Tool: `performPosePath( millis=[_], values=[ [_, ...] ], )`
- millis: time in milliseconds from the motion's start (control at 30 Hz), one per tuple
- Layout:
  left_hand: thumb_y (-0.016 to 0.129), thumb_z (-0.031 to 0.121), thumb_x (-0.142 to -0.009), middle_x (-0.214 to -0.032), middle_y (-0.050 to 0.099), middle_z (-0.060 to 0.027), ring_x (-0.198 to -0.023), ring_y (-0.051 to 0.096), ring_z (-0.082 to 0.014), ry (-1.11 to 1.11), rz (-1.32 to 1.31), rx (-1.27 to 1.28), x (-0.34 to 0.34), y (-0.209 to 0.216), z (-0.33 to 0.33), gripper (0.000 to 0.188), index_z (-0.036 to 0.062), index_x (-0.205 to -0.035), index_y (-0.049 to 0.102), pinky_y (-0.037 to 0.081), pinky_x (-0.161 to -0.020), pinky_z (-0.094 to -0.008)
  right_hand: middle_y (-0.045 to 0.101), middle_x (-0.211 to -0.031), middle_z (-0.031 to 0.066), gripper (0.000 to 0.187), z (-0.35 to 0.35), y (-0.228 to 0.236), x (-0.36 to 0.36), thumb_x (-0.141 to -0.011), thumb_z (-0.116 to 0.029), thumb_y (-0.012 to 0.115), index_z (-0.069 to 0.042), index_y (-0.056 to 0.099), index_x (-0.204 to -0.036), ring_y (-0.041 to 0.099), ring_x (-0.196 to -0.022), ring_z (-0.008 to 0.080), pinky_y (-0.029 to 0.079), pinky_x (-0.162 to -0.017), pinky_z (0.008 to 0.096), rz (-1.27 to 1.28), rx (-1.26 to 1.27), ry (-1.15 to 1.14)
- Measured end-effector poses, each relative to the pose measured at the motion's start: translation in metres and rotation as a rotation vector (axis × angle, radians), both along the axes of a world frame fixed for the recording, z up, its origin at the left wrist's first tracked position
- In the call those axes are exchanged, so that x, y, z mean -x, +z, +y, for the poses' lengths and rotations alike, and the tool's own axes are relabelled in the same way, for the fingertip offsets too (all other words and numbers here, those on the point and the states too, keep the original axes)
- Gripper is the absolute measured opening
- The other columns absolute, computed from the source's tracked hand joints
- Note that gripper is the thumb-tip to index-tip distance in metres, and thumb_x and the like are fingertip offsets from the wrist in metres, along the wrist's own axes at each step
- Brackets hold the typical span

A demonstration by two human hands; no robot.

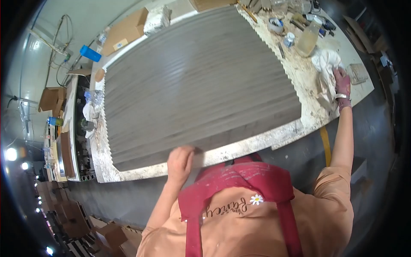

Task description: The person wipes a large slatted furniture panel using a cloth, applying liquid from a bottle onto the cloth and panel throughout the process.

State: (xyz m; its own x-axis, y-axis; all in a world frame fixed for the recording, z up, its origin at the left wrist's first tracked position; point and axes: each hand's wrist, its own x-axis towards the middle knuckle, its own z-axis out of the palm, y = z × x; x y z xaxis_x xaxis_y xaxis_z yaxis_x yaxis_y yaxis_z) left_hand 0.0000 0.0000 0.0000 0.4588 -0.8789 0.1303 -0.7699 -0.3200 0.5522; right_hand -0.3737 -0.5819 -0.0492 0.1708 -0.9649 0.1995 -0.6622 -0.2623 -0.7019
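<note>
A large grey ridged panel (197, 85) with zigzag edges on its left and right sides lies on the white table. Bare, my left hand (180, 162) rests at the panel's near edge, its fingers curled in and slightly blurred; I see nothing in them. My right hand (343, 88), in a stained pinkish glove with a pale band at the wrist, reaches to the table's right end. Its fingers are closed on a crumpled white rag (326, 64), which partly hangs toward the near side. Beside that hand lies a small flat whitish block (357, 73).
Right of the panel stand a clear bottle of yellowish liquid (308, 38), a small blue-and-white bottle (289, 39) and a tape roll (275, 26). Along the far left are a cardboard box (126, 32), a white wrapped bundle (157, 20) and a blue cup (90, 53).
</note>
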Motion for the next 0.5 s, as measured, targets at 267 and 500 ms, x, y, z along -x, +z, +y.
performPosePath(
  millis=[267, 500],
  values=[
    [0.069, 0.047, -0.077, -0.152, 0.024, -0.0191, -0.140, 0.022, -0.0375, 0.105, -0.390, -0.251, 0.000, -0.038, -0.022, 0.086, 0.0040, -0.142, 0.033, 0.016, -0.110, -0.0569, 0.058, -0.115, 0.0112, 0.028, 0.303, 0.060, -0.252, -0.078, -0.024, 0.062, -0.012, 0.064, -0.103, 0.056, -0.102, 0.0294, 0.044, -0.090, 0.0435, 0.079, 0.678, 0.947],
    [0.063, 0.062, -0.072, -0.153, 0.023, -0.0160, -0.141, 0.020, -0.0369, 0.151, -0.424, -0.322, -0.008, -0.056, -0.024, 0.100, 0.0023, -0.145, 0.029, 0.016, -0.108, -0.0599, 0.045, -0.141, -0.0017, 0.054, 0.323, -0.020, -0.213, -0.082, -0.039, 0.055, -0.029, 0.048, -0.135, 0.031, -0.137, 0.0260, 0.023, -0.113, 0.0478, 0.330, 0.417, 1.024]
  ],
)
